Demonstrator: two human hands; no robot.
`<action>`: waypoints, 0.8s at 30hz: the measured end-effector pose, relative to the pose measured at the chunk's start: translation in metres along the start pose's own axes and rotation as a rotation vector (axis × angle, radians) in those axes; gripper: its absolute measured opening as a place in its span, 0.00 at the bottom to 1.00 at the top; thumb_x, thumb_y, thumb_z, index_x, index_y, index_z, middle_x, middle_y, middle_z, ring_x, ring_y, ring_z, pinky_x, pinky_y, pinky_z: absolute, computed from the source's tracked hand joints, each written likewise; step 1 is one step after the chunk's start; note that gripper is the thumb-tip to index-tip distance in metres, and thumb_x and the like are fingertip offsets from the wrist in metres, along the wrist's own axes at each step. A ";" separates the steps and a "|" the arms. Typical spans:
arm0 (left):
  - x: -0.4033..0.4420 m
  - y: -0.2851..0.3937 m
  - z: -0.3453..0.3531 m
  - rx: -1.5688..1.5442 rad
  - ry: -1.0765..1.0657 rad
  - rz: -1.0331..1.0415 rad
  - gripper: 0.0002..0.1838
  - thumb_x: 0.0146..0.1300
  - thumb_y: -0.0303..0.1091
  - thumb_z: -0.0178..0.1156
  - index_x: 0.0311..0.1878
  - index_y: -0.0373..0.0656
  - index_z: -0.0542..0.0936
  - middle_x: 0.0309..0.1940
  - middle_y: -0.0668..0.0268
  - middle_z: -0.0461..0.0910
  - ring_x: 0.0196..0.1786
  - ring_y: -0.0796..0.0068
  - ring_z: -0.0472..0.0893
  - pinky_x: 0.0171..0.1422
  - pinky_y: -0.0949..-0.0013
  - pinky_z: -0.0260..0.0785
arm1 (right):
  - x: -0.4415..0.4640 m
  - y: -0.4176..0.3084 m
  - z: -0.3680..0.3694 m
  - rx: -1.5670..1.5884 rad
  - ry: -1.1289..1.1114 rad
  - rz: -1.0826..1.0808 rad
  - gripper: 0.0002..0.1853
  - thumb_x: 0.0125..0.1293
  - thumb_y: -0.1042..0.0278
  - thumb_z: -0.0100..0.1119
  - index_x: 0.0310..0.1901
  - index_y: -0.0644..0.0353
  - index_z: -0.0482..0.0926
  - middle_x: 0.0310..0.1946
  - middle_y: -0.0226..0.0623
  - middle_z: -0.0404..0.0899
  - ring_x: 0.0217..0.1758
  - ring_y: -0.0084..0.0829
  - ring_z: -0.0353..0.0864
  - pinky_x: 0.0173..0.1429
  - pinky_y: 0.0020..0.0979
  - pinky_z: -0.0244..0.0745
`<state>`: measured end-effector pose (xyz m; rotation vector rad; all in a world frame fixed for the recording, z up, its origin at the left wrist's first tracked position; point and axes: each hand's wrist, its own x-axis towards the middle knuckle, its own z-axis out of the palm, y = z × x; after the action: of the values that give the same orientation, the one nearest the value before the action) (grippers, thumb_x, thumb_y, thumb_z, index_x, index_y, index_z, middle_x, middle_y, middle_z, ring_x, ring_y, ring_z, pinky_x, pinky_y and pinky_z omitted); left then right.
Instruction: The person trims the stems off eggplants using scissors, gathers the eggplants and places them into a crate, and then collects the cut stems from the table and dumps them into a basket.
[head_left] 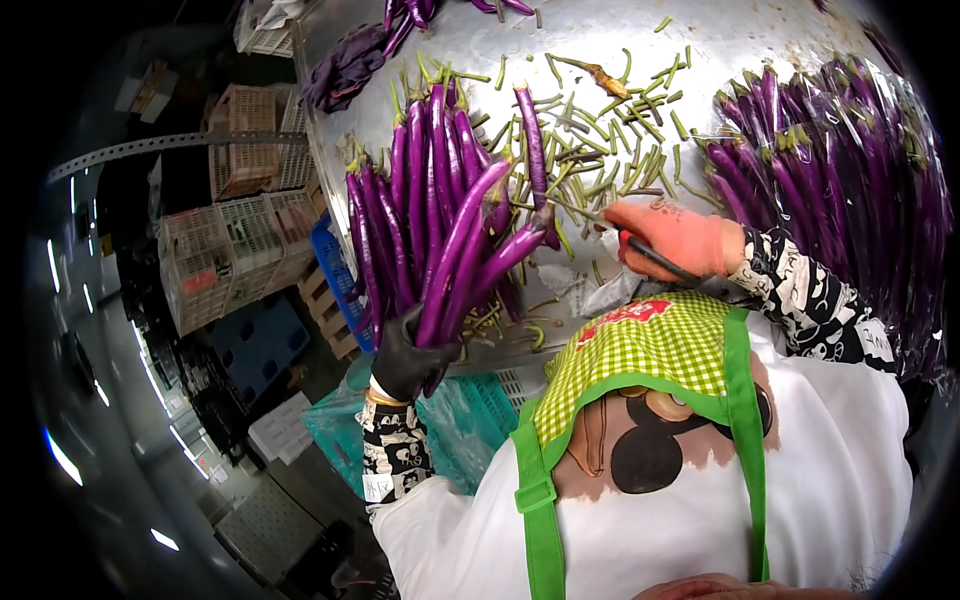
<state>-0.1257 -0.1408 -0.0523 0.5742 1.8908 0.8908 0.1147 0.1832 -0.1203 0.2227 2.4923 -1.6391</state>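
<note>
My left hand (410,358), in a black glove, is closed around the lower ends of several long purple eggplants (455,245). Their stem ends point away from me, and one leans right toward the blades. In an orange glove, my right hand (672,238) grips a pair of scissors (632,243) with red and black handles. The slim blades reach left, close to the tip of that leaning eggplant; whether they touch it I cannot tell. More loose eggplants (375,235) lie beside the held ones, and a single eggplant (532,140) rests farther back.
Green stem cuttings (610,140) are scattered over the metal table (450,30). Eggplants in clear plastic (830,150) are piled at right. A dark purple cloth or glove (347,68) lies at the left edge. Crates (235,245) and a teal plastic-lined crate (470,410) stand beyond the table.
</note>
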 end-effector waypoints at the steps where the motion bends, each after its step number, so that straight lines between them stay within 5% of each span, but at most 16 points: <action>1: 0.000 0.002 -0.001 -0.002 -0.019 -0.025 0.32 0.48 0.23 0.73 0.60 0.30 0.78 0.36 0.64 0.85 0.30 0.80 0.80 0.34 0.75 0.73 | 0.002 -0.012 -0.003 -0.008 -0.033 0.034 0.18 0.67 0.67 0.57 0.57 0.61 0.70 0.32 0.47 0.79 0.36 0.50 0.81 0.42 0.44 0.74; 9: -0.002 0.020 0.008 -0.041 -0.074 -0.125 0.31 0.49 0.23 0.72 0.60 0.31 0.78 0.35 0.66 0.84 0.30 0.82 0.79 0.35 0.75 0.73 | 0.015 -0.017 -0.003 0.205 -0.138 0.007 0.21 0.70 0.64 0.55 0.61 0.59 0.69 0.34 0.41 0.82 0.39 0.44 0.83 0.44 0.42 0.74; 12: -0.001 0.021 0.009 -0.048 -0.084 -0.147 0.27 0.49 0.23 0.71 0.56 0.33 0.80 0.33 0.67 0.82 0.28 0.81 0.79 0.33 0.74 0.72 | 0.015 -0.024 -0.003 0.375 -0.196 0.115 0.19 0.68 0.63 0.56 0.57 0.62 0.72 0.38 0.51 0.81 0.42 0.52 0.82 0.48 0.45 0.76; 15: 0.000 0.017 0.009 -0.007 -0.076 -0.141 0.27 0.49 0.24 0.72 0.56 0.33 0.80 0.33 0.67 0.82 0.30 0.80 0.79 0.35 0.74 0.73 | 0.010 -0.004 0.014 0.162 0.039 -0.068 0.17 0.70 0.65 0.53 0.57 0.61 0.73 0.31 0.42 0.80 0.33 0.43 0.79 0.40 0.42 0.72; 18: 0.003 0.013 0.011 0.025 -0.040 -0.104 0.29 0.49 0.24 0.71 0.59 0.33 0.78 0.34 0.66 0.83 0.31 0.78 0.81 0.37 0.73 0.74 | 0.002 0.002 0.015 -0.007 0.177 0.000 0.16 0.69 0.66 0.53 0.55 0.63 0.74 0.31 0.45 0.80 0.32 0.46 0.80 0.40 0.43 0.73; 21: 0.004 0.002 0.010 -0.022 -0.021 -0.072 0.32 0.52 0.23 0.70 0.63 0.31 0.75 0.38 0.62 0.84 0.32 0.74 0.83 0.38 0.69 0.78 | 0.008 0.018 0.004 -0.111 0.324 0.281 0.22 0.72 0.59 0.56 0.60 0.65 0.71 0.39 0.53 0.83 0.43 0.51 0.85 0.50 0.45 0.78; 23: 0.004 -0.002 0.016 -0.264 0.029 -0.077 0.30 0.54 0.24 0.68 0.62 0.32 0.75 0.39 0.63 0.84 0.35 0.74 0.83 0.41 0.68 0.79 | 0.024 0.022 -0.024 -0.112 0.338 0.527 0.25 0.73 0.49 0.55 0.56 0.66 0.70 0.45 0.56 0.84 0.50 0.57 0.83 0.57 0.48 0.76; 24: 0.006 -0.005 0.017 -0.383 0.058 -0.082 0.29 0.55 0.24 0.68 0.62 0.32 0.75 0.40 0.63 0.84 0.36 0.74 0.84 0.42 0.68 0.79 | 0.031 0.027 -0.036 -0.166 0.379 0.486 0.24 0.74 0.50 0.51 0.57 0.66 0.69 0.46 0.58 0.84 0.51 0.57 0.83 0.59 0.48 0.76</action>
<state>-0.1138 -0.1342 -0.0648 0.2390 1.7197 1.1881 0.0887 0.2281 -0.1372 1.1087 2.5222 -1.2743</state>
